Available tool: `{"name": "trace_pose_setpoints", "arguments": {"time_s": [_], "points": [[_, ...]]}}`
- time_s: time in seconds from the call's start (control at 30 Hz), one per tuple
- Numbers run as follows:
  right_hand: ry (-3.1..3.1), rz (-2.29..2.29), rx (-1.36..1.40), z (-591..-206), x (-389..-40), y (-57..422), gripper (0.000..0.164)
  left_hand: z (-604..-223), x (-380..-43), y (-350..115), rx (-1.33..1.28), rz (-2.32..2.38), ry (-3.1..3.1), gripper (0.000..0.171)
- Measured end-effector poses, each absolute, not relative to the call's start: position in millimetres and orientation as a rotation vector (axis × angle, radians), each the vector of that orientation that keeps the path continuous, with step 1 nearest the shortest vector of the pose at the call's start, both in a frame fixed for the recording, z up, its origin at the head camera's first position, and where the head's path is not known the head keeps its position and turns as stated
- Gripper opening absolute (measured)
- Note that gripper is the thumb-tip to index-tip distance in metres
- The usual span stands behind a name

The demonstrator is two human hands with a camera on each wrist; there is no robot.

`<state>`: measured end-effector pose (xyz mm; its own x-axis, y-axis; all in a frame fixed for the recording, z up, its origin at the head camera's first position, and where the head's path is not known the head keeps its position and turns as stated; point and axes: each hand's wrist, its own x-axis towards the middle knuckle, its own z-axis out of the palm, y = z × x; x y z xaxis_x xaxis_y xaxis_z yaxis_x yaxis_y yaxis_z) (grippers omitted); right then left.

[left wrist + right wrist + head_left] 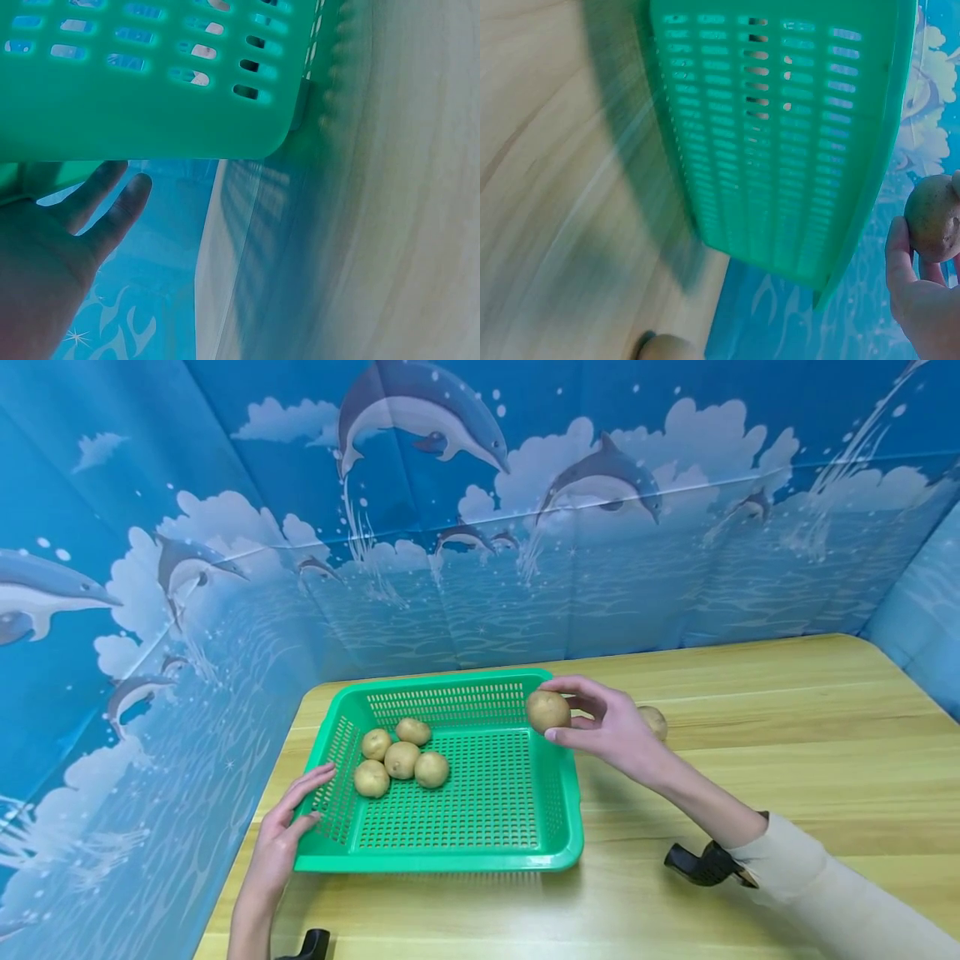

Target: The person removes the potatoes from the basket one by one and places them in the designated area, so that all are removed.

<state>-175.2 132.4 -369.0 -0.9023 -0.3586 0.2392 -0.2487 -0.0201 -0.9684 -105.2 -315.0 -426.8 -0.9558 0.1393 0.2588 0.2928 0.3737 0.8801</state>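
A green perforated plastic basket point(480, 862) stands on the table, with several potatoes point(402, 760) grouped in its left half. My right hand point(611, 727) grips one potato point(548, 712) between thumb and fingers, above the basket's right rim; the right wrist view shows the same potato point(934, 217) at the fingertips. Another potato point(653, 722) lies on the table behind the right hand, partly hidden by it. My left hand point(281, 831) rests on the basket's left rim, its thumb and fingers curled over the edge. In the left wrist view its fingers reach the basket's outer side.
The wooden table point(787, 760) extends to the right of the basket. A blue curtain point(480, 593) printed with dolphins hangs along the back and left table edges. Black devices point(705, 864) are strapped to both wrists.
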Motion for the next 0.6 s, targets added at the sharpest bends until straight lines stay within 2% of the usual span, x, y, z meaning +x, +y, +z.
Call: {"name": "trace_pose_setpoints", "arguments": {"time_s": [0.6], "points": [[2.31, -2.069, -0.586, -378, -172, 172, 0.053, -423, -102, -311, -0.334, -1.673, -2.48, 0.055]]}}
